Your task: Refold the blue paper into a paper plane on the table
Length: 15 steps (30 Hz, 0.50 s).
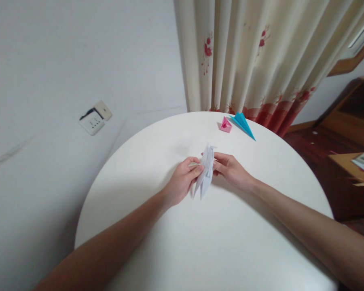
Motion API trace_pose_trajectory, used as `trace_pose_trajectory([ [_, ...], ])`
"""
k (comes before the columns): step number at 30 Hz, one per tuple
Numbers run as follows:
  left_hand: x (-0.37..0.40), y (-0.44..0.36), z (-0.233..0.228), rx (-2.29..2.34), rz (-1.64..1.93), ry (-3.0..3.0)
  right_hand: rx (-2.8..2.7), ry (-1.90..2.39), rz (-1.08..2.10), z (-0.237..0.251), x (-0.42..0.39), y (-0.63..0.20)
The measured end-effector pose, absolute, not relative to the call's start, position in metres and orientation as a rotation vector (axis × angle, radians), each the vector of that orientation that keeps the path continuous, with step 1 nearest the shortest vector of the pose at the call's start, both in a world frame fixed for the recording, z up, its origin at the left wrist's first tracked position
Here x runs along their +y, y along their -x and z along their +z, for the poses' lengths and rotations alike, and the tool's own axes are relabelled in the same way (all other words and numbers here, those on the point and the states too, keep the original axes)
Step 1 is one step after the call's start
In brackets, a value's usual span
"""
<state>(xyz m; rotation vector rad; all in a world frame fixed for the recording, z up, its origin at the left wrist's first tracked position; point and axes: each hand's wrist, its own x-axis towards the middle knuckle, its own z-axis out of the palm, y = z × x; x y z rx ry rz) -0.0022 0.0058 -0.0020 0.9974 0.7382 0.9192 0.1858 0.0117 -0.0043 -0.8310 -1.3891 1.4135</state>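
Between my two hands is a white folded paper figure [206, 169], held up over the table with its pointed flaps hanging downward and a small bent tip at the top. My left hand [183, 176] pinches its left side between thumb and fingers. From the other side, my right hand [229, 169] grips the right side, with some of its fingertips hidden behind the paper. Beyond my hands lie a small pink folded paper piece [225, 125] and a blue paper plane [243, 125], close together near the table's far edge.
The round white table [218, 238] stands by a pale wall with a socket [92, 122]. A cream curtain with red flowers [236, 56] hangs behind it. At the right, a wooden surface [350, 163] carries papers, above a dark red floor.
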Motion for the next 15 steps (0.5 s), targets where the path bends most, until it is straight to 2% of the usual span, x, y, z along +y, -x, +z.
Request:
trace_pose_trajectory([
  [6, 0.0033, 0.0031, -0.0007, 0.688, 0.804, -0.883, -1.445, 0.568, 1.62, -0.0042, 0.0074, -0.1845],
  [15, 0.0006, 0.0021, -0.0014, 0.668, 0.747, -0.904, -1.434, 0.487, 1.586, -0.0058, 0.0072, -0.1831],
])
